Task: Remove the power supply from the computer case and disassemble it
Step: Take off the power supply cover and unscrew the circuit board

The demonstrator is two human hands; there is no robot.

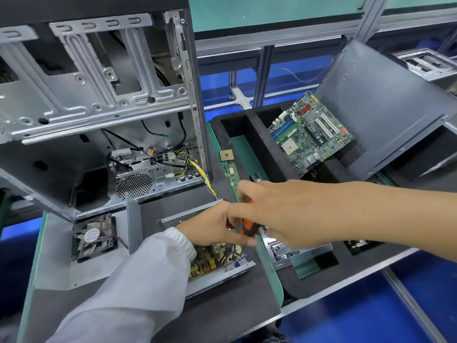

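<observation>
- The open computer case (99, 107) stands at ten o'clock, its loose yellow and black cables (197, 169) trailing down toward the power supply (217, 263).
- A dusty fan (94, 237) on the removed cover lies at eight o'clock of the power supply; a motherboard (309, 137) leans in the foam tray (222, 134) at one o'clock.
- The power supply sits open at centre, circuit board exposed, partly hidden by both hands.
- The left hand (212, 226), in a white sleeve (138, 276), rests on the power supply, fingers curled, narrow.
- The right hand (284, 214) grips an orange-and-black screwdriver (248, 226) above it.
</observation>
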